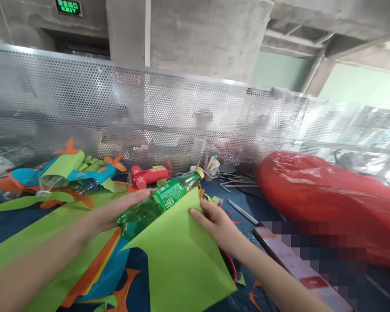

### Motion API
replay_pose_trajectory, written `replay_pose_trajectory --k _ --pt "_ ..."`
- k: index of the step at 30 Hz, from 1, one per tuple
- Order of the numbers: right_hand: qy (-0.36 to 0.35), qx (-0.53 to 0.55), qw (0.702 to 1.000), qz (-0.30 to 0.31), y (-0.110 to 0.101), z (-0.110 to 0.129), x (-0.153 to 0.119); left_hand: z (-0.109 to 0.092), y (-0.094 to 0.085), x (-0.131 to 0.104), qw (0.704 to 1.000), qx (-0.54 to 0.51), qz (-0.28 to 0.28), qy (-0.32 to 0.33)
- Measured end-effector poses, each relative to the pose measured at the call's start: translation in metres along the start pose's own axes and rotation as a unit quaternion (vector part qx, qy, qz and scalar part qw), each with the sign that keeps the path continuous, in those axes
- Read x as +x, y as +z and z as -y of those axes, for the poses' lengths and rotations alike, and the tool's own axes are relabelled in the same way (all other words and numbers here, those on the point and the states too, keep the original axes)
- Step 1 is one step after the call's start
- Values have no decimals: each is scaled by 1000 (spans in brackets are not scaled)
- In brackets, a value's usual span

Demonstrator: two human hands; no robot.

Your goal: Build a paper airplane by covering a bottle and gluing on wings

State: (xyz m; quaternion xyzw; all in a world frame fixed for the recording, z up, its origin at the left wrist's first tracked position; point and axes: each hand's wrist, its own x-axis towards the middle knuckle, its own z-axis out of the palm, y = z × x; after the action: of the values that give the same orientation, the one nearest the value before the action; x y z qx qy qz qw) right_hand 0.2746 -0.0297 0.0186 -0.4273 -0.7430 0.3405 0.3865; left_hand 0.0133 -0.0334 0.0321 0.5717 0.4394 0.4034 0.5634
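Note:
A green plastic bottle with a yellow cap and a green label lies tilted in front of me, cap end up to the right. My left hand grips it from its far left side; part of the fingers is hidden behind the bottle. My right hand pinches the upper right edge of a light green paper sheet, thumb on top. The sheet's upper edge lies along the bottle and covers its near side. Beneath the paper, the rim of a red round container shows.
Bottles wrapped in coloured paper stand at the back left, near clear bottles. Large green paper and orange scraps cover the left. Right are a pen, a phone and a red plastic bag. A marker cup stands behind.

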Motion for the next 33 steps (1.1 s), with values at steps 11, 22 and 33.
replay_pose_trajectory --k 11,22,33 --pt "-11 -69 997 -44 -6 0 5 -2 19 -7 979 -106 171 -13" --pt "-12 -136 988 -69 -9 -3 5 -2 24 -11 979 -106 174 -14" --pt "-52 -174 969 -169 -4 20 -10 -7 39 -16 990 -110 88 17"
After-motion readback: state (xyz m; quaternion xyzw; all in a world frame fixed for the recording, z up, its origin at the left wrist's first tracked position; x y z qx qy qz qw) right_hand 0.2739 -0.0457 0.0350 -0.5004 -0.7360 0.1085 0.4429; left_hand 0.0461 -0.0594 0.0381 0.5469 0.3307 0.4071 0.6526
